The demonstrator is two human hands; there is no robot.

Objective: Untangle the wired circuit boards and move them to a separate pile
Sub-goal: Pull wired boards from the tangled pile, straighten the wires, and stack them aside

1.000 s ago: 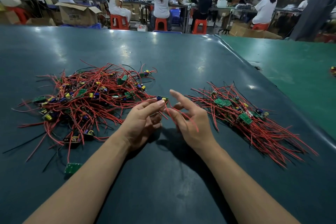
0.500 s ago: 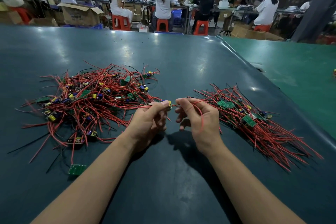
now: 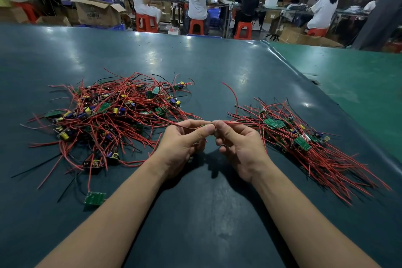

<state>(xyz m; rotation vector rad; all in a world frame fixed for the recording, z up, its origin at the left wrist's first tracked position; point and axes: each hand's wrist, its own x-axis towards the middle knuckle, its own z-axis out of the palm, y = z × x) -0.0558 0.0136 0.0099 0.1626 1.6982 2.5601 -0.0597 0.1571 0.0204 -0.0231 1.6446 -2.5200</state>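
Green table point(image 3: 217, 67): my hands, left point(image 3: 182, 146) and right point(image 3: 241, 148), pinch one board point(image 3: 206, 126) at centre frame; sorted pile point(image 3: 304, 137) lies right, nearer my right hand.

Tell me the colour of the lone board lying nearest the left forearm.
Green, seen in the head view: the lone circuit board.

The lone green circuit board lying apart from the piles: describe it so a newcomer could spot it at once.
Start at the big tangled pile of red-wired boards on the left of the dark table. Go to its near edge, toward the left forearm. The lone green board lies flat there, outside the tangle, joined to it only by one red wire.
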